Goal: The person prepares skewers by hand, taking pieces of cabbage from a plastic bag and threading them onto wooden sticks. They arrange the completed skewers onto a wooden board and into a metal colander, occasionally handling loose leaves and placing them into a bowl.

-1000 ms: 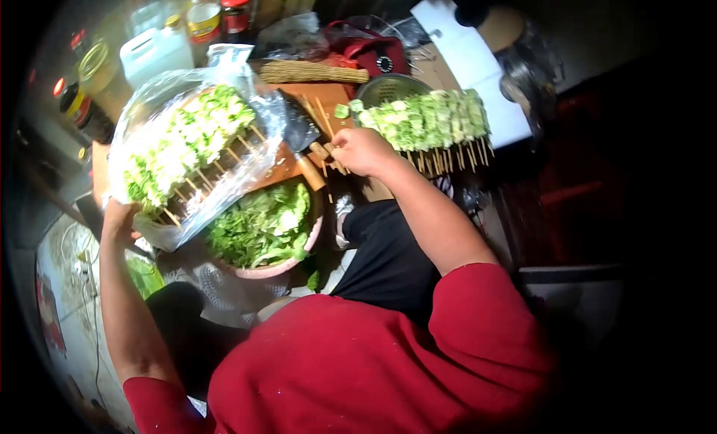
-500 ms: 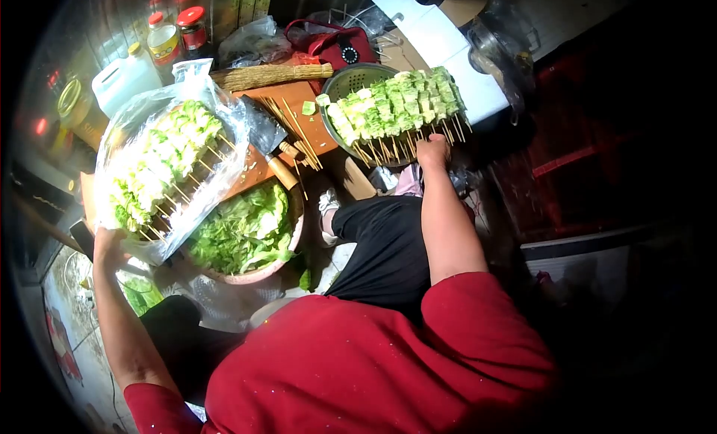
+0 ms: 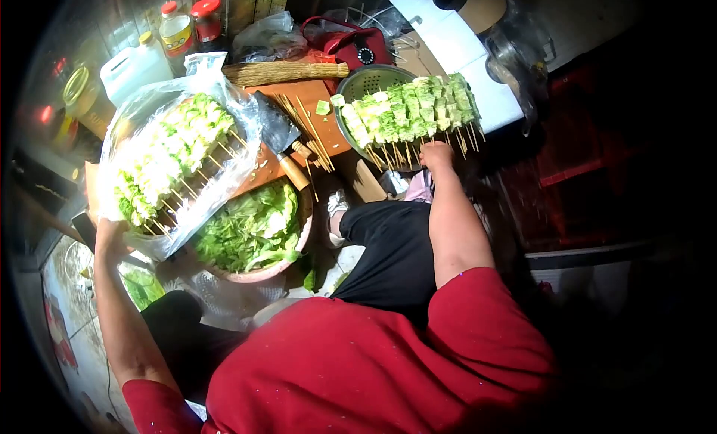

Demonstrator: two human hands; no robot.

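Skewers of cut lettuce (image 3: 175,154) lie in a row on clear plastic (image 3: 250,120), their bare sticks toward me. My left hand (image 3: 110,238) is closed at the near left corner of this plastic, its fingers partly hidden. On the right, a metal colander (image 3: 366,79) carries a second row of skewers (image 3: 411,105) threaded with pale green leaf pieces. My right hand (image 3: 437,155) pinches the lower end of a stick at the colander's near edge. Between the two rows, loose bamboo sticks (image 3: 317,139) and a cleaver (image 3: 278,128) lie on an orange board (image 3: 287,94).
A tub (image 3: 305,236) of loose lettuce leaves (image 3: 250,228) stands between my legs and the board. Behind are a straw whisk (image 3: 287,72), a white jug (image 3: 134,72), bottles and a red bag (image 3: 355,45). A white foam box (image 3: 448,45) sits beyond the colander.
The view has shifted, so the surroundings appear further right. My right hand has moved slightly left along the row of stick ends. My left hand stays at the plastic's corner.
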